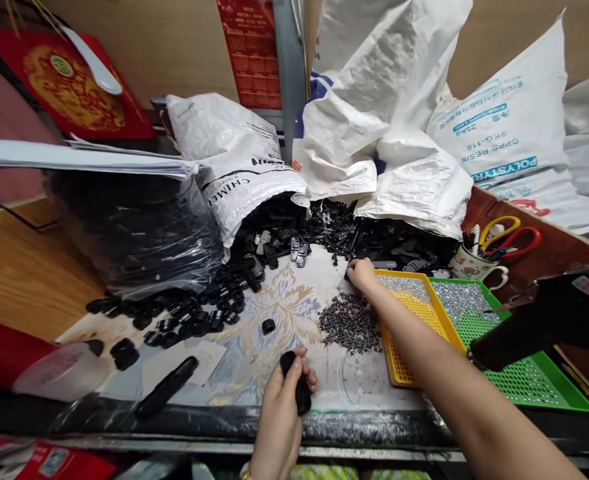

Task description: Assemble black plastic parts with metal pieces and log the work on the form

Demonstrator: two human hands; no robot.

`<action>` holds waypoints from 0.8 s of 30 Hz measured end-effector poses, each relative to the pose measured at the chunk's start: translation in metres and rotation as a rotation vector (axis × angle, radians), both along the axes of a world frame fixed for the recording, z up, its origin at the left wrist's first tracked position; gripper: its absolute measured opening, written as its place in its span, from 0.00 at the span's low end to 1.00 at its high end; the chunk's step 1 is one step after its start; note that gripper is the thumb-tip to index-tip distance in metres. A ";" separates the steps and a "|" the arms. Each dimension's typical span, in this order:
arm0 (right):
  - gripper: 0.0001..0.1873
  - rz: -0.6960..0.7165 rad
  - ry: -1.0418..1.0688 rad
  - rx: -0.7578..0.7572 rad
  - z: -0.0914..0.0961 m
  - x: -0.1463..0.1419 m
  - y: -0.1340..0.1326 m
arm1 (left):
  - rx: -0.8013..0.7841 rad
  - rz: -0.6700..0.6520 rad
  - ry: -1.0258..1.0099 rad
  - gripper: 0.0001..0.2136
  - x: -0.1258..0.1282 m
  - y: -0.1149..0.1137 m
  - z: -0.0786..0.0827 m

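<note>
Near the table's front edge my left hand (280, 400) is closed around an elongated black plastic part (302, 393), its thumb lying along the part. My right hand (362, 275) reaches to the back, at the near edge of a heap of black plastic parts (404, 245). Its fingers are pinched together; something dark shows at the fingertips, too small to name. Just below that hand lies a pile of tiny dark ring-like pieces (350, 323). A single short black piece (268, 326) sits alone on the patterned table cover (287, 293). To the left rests a long black part (167, 387).
Right of my arm are a yellow basket (394, 367) and a green basket (549, 387) holding small shiny metal pieces. A black power tool (539, 320) juts over the green one. Behind stand white sacks (254, 173), a mug (477, 263) with scissors, and black caps (189, 313) at left.
</note>
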State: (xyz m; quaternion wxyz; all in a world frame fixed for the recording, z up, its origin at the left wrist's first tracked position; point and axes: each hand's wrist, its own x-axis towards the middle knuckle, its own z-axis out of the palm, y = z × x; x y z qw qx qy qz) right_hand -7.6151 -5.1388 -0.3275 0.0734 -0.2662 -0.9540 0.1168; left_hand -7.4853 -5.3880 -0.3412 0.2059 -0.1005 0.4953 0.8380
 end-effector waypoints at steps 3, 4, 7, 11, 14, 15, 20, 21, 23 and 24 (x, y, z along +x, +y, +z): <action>0.14 -0.036 0.079 0.078 0.001 -0.008 -0.015 | -0.040 0.025 0.041 0.20 0.003 -0.005 -0.003; 0.15 -0.050 0.097 0.093 0.001 -0.013 -0.021 | -0.068 0.033 0.061 0.20 0.003 -0.010 -0.004; 0.15 -0.091 0.112 0.101 0.002 -0.031 -0.029 | -0.208 0.064 0.147 0.19 -0.002 -0.029 -0.010; 0.13 -0.103 0.099 0.101 0.007 -0.036 -0.014 | -0.542 -0.078 0.341 0.19 -0.023 -0.047 -0.009; 0.13 -0.066 0.098 0.112 0.014 -0.024 0.010 | -0.713 -0.278 0.469 0.20 -0.042 -0.044 -0.002; 0.13 -0.048 0.098 0.114 0.017 -0.019 0.016 | -0.734 -0.330 0.487 0.20 -0.046 -0.041 0.000; 0.11 0.032 0.090 0.125 0.019 0.002 0.027 | -0.792 -0.383 0.558 0.18 -0.042 -0.033 0.003; 0.10 0.050 0.091 0.128 0.018 0.004 0.023 | -0.801 -0.365 0.572 0.17 -0.038 -0.035 0.002; 0.11 0.101 0.107 0.136 0.018 0.005 0.010 | -0.796 -0.329 0.582 0.16 -0.032 -0.039 0.000; 0.13 0.143 0.122 0.136 0.019 0.005 0.000 | -0.782 -0.310 0.574 0.16 -0.031 -0.041 -0.001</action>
